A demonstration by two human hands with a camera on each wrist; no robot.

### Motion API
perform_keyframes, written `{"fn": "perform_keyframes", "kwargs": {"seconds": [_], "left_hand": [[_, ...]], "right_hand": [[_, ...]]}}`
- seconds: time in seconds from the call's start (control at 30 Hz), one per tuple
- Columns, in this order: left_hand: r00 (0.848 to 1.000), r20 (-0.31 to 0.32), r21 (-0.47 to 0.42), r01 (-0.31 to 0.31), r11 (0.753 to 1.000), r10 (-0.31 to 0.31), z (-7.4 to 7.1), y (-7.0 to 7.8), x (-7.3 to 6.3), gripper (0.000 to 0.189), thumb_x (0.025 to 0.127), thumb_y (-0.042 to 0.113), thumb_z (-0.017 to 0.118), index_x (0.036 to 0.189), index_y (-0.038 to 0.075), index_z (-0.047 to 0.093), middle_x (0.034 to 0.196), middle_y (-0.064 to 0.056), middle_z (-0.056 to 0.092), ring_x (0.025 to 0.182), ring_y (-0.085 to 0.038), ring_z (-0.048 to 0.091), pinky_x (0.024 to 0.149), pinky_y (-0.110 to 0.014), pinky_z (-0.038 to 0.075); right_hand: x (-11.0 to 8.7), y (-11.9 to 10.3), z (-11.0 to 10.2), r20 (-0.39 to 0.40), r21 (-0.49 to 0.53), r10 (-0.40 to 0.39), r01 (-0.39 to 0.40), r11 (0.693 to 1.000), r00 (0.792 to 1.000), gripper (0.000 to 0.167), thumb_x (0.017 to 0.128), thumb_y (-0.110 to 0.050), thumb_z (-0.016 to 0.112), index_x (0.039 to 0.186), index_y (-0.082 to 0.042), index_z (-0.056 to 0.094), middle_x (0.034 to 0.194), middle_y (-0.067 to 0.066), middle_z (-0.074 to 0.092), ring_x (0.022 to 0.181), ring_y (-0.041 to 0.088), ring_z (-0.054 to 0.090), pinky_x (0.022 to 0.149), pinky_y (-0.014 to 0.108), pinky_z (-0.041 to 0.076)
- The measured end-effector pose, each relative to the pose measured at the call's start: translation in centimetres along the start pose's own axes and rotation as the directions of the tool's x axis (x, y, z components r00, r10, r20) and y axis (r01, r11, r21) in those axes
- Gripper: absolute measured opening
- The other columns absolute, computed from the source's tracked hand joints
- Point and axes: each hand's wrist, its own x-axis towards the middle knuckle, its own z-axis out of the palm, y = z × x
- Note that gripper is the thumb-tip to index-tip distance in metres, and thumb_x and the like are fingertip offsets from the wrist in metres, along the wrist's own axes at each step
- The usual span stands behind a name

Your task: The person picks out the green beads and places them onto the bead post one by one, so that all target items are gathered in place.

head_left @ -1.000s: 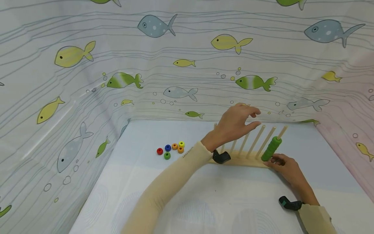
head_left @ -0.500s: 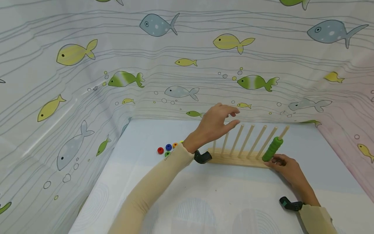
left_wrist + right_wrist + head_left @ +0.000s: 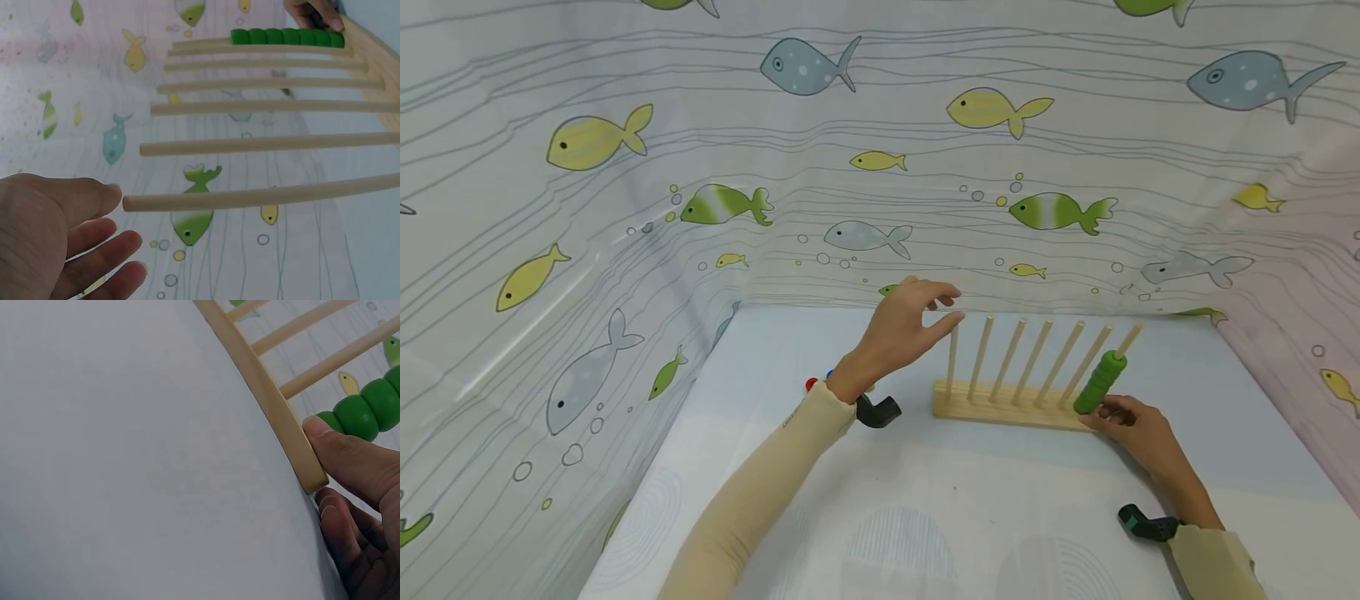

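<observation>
A wooden peg rack (image 3: 1000, 410) with a row of upright rods stands on the table. Green beads (image 3: 1101, 382) are stacked on its rightmost rod, whose tip sticks out above them. The other rods are bare. My right hand (image 3: 1138, 433) holds the rack's right end, thumb (image 3: 331, 440) on the base by the lowest bead and fingers curled at the end face. My left hand (image 3: 898, 325) is in the air with nothing in it, left of the leftmost rod, fingers apart from the thumb. In the left wrist view its thumb appears close to a rod tip (image 3: 131, 203).
A red bead (image 3: 812, 385) and part of a blue bead (image 3: 831, 375) show on the white table (image 3: 895, 475) behind the left forearm, which hides other loose beads. A fish-patterned curtain (image 3: 820, 167) surrounds the table at the back and sides.
My left hand has moved left from above the rack, uncovering its rods, while its forearm now covers most of the loose beads. The right hand has stayed at the rack's end.
</observation>
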Motion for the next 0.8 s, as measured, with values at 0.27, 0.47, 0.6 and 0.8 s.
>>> {"fn": "perform_keyframes", "kwargs": {"seconds": [0.27,0.47,0.6,0.8], "left_hand": [[0.998,-0.055,-0.026,-0.007,1.0,0.006,-0.7,-1.7,-2.2,0.028,0.095,0.025,0.077,0.117,0.009,0.073,0.106,-0.002,0.073,0.091,-0.016,0.063,0.081,-0.032,0.052],[0.999,-0.047,-0.021,0.011,1.0,-0.012,-0.8,-3.0,-3.9,0.033,0.092,0.031,0.08,0.117,0.009,0.073,0.105,-0.002,0.072,0.091,-0.016,0.062,0.079,-0.031,0.052],[0.999,-0.037,-0.02,0.021,1.0,-0.022,-0.9,-3.7,-4.9,0.034,0.092,0.029,0.081,0.118,0.01,0.073,0.107,-0.002,0.072,0.091,-0.016,0.061,0.079,-0.034,0.053],[0.997,-0.01,0.012,0.08,0.997,-0.08,-1.4,-4.6,-6.5,0.034,0.091,0.029,0.081,0.118,0.01,0.073,0.108,-0.001,0.072,0.092,-0.015,0.061,0.076,-0.03,0.05]], "right_hand": [[0.2,0.0,-0.1,0.008,-0.01,-0.003,0.003,1.0,1.0,0.062,0.094,-0.045,0.075,0.131,0.003,0.063,0.106,0.012,0.066,0.087,0.015,0.056,0.071,0.027,0.045],[0.0,-0.1,-0.1,0.018,-0.035,0.011,-0.01,0.999,1.0,0.065,0.094,-0.048,0.073,0.133,0.003,0.062,0.108,0.012,0.066,0.09,0.017,0.056,0.074,0.029,0.045],[0.0,0.0,0.0,0.02,-0.041,0.018,-0.017,0.999,1.0,0.065,0.094,-0.049,0.073,0.132,0.003,0.062,0.107,0.012,0.066,0.09,0.017,0.056,0.074,0.03,0.045],[0.1,-0.2,0.0,0.019,-0.045,0.019,-0.018,0.999,1.0,0.065,0.094,-0.049,0.074,0.131,0.003,0.063,0.106,0.012,0.066,0.09,0.017,0.056,0.074,0.029,0.045]]}}
